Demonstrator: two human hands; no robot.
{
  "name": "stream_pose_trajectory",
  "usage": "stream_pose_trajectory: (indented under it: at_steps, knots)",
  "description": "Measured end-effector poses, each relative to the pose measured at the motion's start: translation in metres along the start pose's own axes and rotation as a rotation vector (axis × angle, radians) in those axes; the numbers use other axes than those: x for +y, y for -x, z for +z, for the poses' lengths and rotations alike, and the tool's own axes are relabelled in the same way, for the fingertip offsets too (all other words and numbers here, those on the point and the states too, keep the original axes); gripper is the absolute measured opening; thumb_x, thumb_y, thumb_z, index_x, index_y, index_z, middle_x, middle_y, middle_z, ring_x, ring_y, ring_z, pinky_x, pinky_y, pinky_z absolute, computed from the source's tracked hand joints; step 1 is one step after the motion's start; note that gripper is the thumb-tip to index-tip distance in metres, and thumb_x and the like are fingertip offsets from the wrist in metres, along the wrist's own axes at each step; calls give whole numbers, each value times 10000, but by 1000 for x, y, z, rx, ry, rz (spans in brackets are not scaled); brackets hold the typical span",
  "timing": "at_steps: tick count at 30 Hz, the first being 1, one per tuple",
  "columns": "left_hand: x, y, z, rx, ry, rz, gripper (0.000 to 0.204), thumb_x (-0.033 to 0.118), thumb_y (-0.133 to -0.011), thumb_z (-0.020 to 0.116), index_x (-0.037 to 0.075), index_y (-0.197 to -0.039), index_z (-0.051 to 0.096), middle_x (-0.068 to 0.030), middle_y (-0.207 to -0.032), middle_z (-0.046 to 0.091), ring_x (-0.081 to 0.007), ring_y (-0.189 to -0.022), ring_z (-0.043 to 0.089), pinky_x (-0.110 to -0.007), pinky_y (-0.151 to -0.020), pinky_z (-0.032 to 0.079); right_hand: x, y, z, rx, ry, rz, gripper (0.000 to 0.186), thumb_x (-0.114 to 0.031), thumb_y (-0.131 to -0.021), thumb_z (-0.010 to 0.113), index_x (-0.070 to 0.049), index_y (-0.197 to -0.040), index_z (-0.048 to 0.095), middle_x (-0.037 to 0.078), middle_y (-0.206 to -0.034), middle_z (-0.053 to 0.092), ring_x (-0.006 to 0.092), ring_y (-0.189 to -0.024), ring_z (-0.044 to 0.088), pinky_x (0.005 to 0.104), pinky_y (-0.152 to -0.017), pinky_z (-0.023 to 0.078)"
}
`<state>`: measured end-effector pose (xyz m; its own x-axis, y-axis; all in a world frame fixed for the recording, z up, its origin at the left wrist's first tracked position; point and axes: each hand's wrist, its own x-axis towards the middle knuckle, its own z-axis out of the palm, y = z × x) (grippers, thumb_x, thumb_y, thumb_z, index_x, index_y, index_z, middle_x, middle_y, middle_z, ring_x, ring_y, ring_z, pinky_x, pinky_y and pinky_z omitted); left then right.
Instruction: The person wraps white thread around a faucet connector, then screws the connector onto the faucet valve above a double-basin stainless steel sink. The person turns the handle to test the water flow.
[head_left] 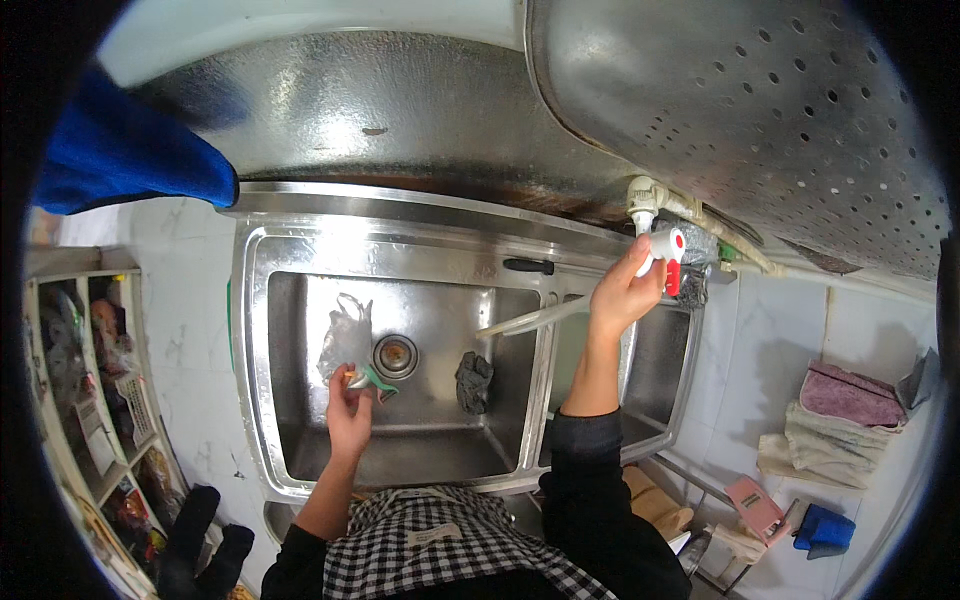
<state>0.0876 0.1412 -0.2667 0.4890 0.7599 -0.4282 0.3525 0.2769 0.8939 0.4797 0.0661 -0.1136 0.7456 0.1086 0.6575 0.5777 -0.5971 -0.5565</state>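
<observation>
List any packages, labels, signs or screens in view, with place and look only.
Packaged goods: on the shelf unit at far left, small colourful packs, too blurred to tell apart.
Label: small pale rectangle on the checked apron, bottom centre.
Clear plastic bag: in the sink, by the left hand.
No signs or screens.

Small green-handled item point(372, 379) mostly hidden by left hand point(349, 412); shelf contents point(110, 385) blurred at left rim; perforated metal basin point(780, 110) cropped at top.
</observation>
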Motion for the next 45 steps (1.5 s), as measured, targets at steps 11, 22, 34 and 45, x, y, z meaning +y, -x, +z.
stream_pose_trajectory:
  at_steps: [11,22,34,45]
  knots:
    - [16,15,-4,-15,-8,44,566,29,-916,597,2,-1437,379,-159,-1384,546,-171,-876,660,-300,-808,531,-2,1,-1,-37,-148,117,388,-276,-1025,575,103,-986,648,173,-838,670,230,-752,596,366,-726,479]
    - [1,57,-53,-7,-139,144,556,28,-864,612,61,-1392,438,-153,-1246,636,-181,-767,659,-313,-696,542,10,67,-61,-135,-157,218,528,-290,-924,695,39,-1299,522,201,-1129,615,302,-1035,601,406,-911,476]
    - [-8,120,-131,-74,-673,586,544,122,-830,643,61,-1339,460,-172,-984,680,-374,-808,642,-483,-728,502,-41,403,-181,-920,-181,451,329,-251,-946,663,2,-1155,656,149,-1007,709,243,-916,691,355,-822,540]
    - [-31,156,-211,179,33,-12,389,-14,-901,455,28,-1284,507,-93,-1038,690,-160,-793,683,-309,-624,550,-67,394,-148,-1174,-283,227,306,-242,-936,667,-10,-1135,660,135,-947,722,239,-854,702,354,-765,548]
